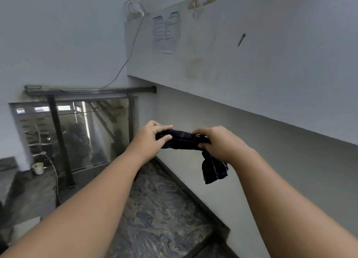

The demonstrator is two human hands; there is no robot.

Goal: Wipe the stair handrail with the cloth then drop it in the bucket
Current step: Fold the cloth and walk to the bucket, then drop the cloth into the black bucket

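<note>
Above the landing, both hands, left hand [155,135] and right hand [217,141], have fingers clamped on the cloth [184,140]; fold it flat, then wrap it around the handrail [91,92].

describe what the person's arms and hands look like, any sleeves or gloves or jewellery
Both forearms are bare as far as the frame shows, with no sleeves in view. The left hand and right hand wear no gloves, and no rings, watch or bracelet can be seen on them.
</note>
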